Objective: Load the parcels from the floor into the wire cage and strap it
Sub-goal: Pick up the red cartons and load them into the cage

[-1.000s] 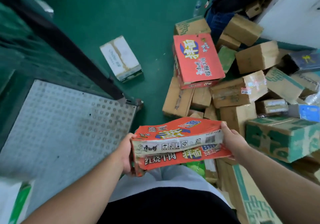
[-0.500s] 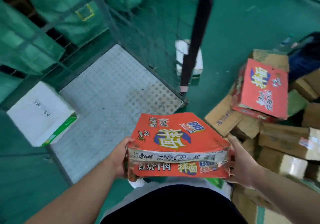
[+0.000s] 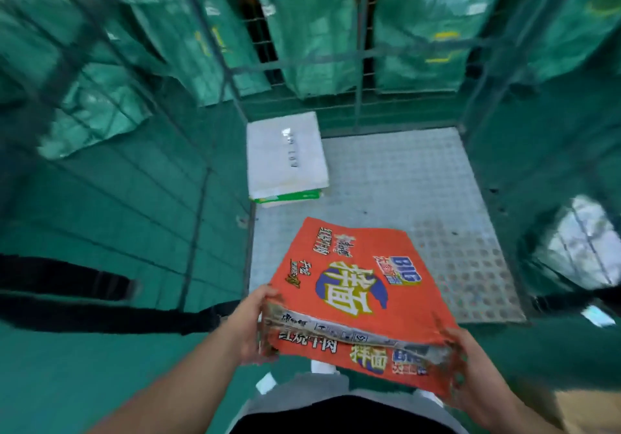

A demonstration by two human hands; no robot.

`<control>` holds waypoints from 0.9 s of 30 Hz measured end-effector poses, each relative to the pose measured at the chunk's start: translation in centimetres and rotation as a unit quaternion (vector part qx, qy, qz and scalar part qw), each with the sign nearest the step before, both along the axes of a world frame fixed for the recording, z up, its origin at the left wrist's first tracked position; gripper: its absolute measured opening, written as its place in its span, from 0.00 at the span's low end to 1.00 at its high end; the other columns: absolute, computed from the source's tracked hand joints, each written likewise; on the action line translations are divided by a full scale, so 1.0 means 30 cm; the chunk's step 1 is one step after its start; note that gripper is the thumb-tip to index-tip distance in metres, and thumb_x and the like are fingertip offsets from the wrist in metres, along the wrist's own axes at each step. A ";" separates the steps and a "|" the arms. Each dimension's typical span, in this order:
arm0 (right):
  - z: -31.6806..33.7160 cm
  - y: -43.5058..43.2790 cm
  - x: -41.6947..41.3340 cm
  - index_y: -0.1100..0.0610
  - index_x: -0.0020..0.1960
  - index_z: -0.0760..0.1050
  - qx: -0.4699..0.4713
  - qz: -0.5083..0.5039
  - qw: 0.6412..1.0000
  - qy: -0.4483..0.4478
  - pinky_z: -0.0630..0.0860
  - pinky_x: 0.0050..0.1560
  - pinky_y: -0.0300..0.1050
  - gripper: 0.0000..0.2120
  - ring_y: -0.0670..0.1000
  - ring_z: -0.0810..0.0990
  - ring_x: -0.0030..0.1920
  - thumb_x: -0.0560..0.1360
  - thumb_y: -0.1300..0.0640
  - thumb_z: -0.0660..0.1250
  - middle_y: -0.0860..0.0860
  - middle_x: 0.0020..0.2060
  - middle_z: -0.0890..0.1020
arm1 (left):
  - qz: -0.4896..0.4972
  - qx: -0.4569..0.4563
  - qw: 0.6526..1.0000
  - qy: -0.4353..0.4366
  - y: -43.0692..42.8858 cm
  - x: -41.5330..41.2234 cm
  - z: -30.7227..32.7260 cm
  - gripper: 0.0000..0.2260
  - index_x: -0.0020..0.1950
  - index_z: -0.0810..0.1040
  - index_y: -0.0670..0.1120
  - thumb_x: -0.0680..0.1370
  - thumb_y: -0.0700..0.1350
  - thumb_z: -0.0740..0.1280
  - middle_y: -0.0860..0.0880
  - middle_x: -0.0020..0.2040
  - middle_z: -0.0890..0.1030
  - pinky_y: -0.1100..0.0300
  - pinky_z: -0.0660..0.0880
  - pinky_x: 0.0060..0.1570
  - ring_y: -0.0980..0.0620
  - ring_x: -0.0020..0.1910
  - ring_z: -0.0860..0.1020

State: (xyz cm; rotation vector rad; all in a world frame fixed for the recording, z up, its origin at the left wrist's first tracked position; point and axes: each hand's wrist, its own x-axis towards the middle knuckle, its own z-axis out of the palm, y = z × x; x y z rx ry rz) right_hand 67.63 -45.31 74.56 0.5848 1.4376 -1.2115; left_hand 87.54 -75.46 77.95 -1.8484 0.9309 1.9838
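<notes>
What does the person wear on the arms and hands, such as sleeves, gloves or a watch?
Nothing shows on them. The left hand and the right hand are bare, without gloves or rings that I can see. The left forearm and the right forearm are bare too: no sleeve, watch or band.

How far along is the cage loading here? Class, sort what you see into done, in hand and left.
Done: one white box lies in the back left corner of the wire cage. In hand: the orange carton, in the grip of the left hand and right hand, held over the cage floor's near edge. Left: setting it down, and strapping; a black strap hangs loose outside. Other parcels: out of view.
</notes>
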 end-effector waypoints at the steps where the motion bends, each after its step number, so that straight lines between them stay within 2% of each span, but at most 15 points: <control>1: -0.007 -0.057 0.013 0.52 0.67 0.81 0.003 0.007 1.000 -0.003 0.74 0.64 0.71 0.31 0.66 0.84 0.57 0.67 0.41 0.77 0.63 0.56 0.84 | 0.029 0.001 1.000 0.009 -0.021 0.025 -0.004 0.14 0.42 0.80 0.46 0.72 0.57 0.68 0.42 0.43 0.85 0.51 0.73 0.49 0.43 0.46 0.81; 3: -0.067 -0.162 -0.013 0.54 0.70 0.78 -0.022 0.002 1.000 -0.004 0.80 0.55 0.66 0.38 0.63 0.84 0.41 0.64 0.43 0.82 0.66 0.43 0.82 | 0.068 -0.001 0.997 0.025 -0.073 0.064 -0.020 0.14 0.41 0.78 0.47 0.74 0.57 0.66 0.43 0.40 0.85 0.54 0.71 0.46 0.44 0.44 0.80; 4: -0.060 -0.213 -0.033 0.58 0.70 0.78 -0.012 -0.002 1.000 0.009 0.81 0.54 0.66 0.46 0.61 0.84 0.36 0.57 0.42 0.86 0.66 0.40 0.83 | 0.083 -0.006 0.996 0.028 -0.097 0.074 -0.031 0.14 0.42 0.78 0.47 0.75 0.58 0.66 0.43 0.39 0.84 0.54 0.70 0.46 0.45 0.44 0.79; 5: -0.042 -0.261 -0.050 0.61 0.69 0.77 0.003 0.004 1.000 0.023 0.80 0.57 0.67 0.53 0.61 0.84 0.36 0.50 0.40 0.88 0.65 0.41 0.84 | 0.094 -0.010 0.995 0.033 -0.118 0.078 -0.035 0.14 0.43 0.78 0.47 0.75 0.58 0.66 0.43 0.40 0.85 0.54 0.71 0.47 0.44 0.44 0.80; 6: 0.002 -0.318 -0.071 0.62 0.67 0.78 0.000 0.008 1.000 0.028 0.80 0.57 0.68 0.50 0.62 0.84 0.40 0.51 0.40 0.87 0.64 0.45 0.85 | 0.110 -0.012 0.993 0.031 -0.144 0.077 -0.047 0.15 0.45 0.79 0.47 0.74 0.59 0.66 0.42 0.42 0.85 0.54 0.72 0.48 0.44 0.45 0.80; 8: 0.088 -0.406 -0.089 0.60 0.58 0.80 -0.012 0.018 0.999 0.026 0.84 0.45 0.63 0.20 0.62 0.83 0.46 0.74 0.48 0.75 0.62 0.47 0.86 | 0.133 -0.010 0.991 0.023 -0.185 0.049 -0.057 0.17 0.49 0.80 0.48 0.73 0.61 0.67 0.40 0.50 0.87 0.53 0.73 0.51 0.42 0.48 0.81; 9: 0.102 -0.432 -0.113 0.59 0.55 0.80 -0.016 0.010 1.000 0.021 0.84 0.40 0.59 0.12 0.62 0.82 0.46 0.79 0.51 0.69 0.61 0.46 0.86 | 0.145 -0.013 0.989 0.028 -0.205 0.025 -0.053 0.18 0.50 0.81 0.48 0.72 0.62 0.68 0.40 0.52 0.86 0.52 0.73 0.52 0.42 0.49 0.81; 10: 0.110 -0.453 -0.150 0.59 0.54 0.79 -0.006 0.008 1.000 0.026 0.82 0.38 0.55 0.11 0.62 0.81 0.46 0.80 0.51 0.67 0.60 0.46 0.85 | 0.150 -0.016 0.988 0.035 -0.228 -0.004 -0.054 0.19 0.51 0.81 0.49 0.71 0.62 0.68 0.41 0.51 0.86 0.52 0.73 0.52 0.42 0.49 0.81; 12: 0.078 -0.531 -0.262 0.56 0.60 0.78 -0.007 0.013 0.998 0.066 0.77 0.39 0.50 0.17 0.60 0.79 0.50 0.78 0.46 0.68 0.59 0.52 0.84 | 0.168 -0.034 0.984 0.044 -0.280 -0.077 -0.055 0.16 0.50 0.80 0.49 0.72 0.60 0.68 0.42 0.47 0.85 0.52 0.73 0.51 0.43 0.47 0.80; 15: 0.053 -0.674 -0.453 0.53 0.63 0.78 -0.009 0.056 0.993 0.100 0.75 0.42 0.48 0.20 0.59 0.80 0.51 0.76 0.43 0.69 0.57 0.55 0.84 | 0.203 -0.083 0.973 0.077 -0.395 -0.213 -0.030 0.13 0.48 0.78 0.48 0.74 0.57 0.66 0.42 0.46 0.83 0.53 0.72 0.49 0.43 0.45 0.79; 18: 0.068 -0.876 -0.639 0.49 0.58 0.79 -0.050 0.083 0.987 0.127 0.75 0.43 0.48 0.14 0.55 0.79 0.47 0.76 0.44 0.69 0.52 0.51 0.83 | 0.231 -0.135 0.956 0.121 -0.564 -0.368 -0.011 0.16 0.52 0.79 0.49 0.72 0.58 0.68 0.43 0.48 0.84 0.50 0.74 0.51 0.43 0.48 0.80; 20: 0.087 -1.045 -0.769 0.49 0.54 0.80 -0.065 0.095 0.983 0.142 0.75 0.43 0.48 0.11 0.54 0.78 0.44 0.77 0.44 0.68 0.51 0.47 0.82 | 0.247 -0.166 0.943 0.147 -0.696 -0.484 0.024 0.11 0.46 0.79 0.50 0.75 0.57 0.65 0.45 0.44 0.83 0.56 0.77 0.40 0.44 0.42 0.80; 22: 0.120 -1.201 -0.877 0.49 0.48 0.79 -0.071 0.106 0.980 0.153 0.74 0.43 0.47 0.10 0.53 0.75 0.40 0.76 0.42 0.68 0.50 0.40 0.80 | 0.250 -0.174 0.940 0.153 -0.826 -0.586 0.068 0.13 0.41 0.79 0.50 0.73 0.59 0.66 0.47 0.43 0.81 0.60 0.76 0.33 0.46 0.38 0.79; 24: 0.148 -1.336 -0.955 0.48 0.45 0.77 -0.070 0.114 0.977 0.165 0.72 0.42 0.46 0.11 0.52 0.74 0.38 0.75 0.41 0.68 0.49 0.36 0.78 | 0.245 -0.184 0.939 0.157 -0.939 -0.659 0.100 0.13 0.42 0.78 0.52 0.72 0.60 0.65 0.49 0.43 0.83 0.60 0.75 0.34 0.47 0.39 0.80; 27: 0.112 -1.466 -1.010 0.47 0.47 0.77 -0.103 0.083 0.972 0.192 0.74 0.44 0.47 0.08 0.51 0.77 0.41 0.76 0.43 0.68 0.47 0.40 0.80 | 0.291 -0.218 0.916 0.171 -1.065 -0.724 0.073 0.10 0.43 0.77 0.52 0.74 0.57 0.64 0.50 0.44 0.83 0.58 0.73 0.39 0.48 0.41 0.80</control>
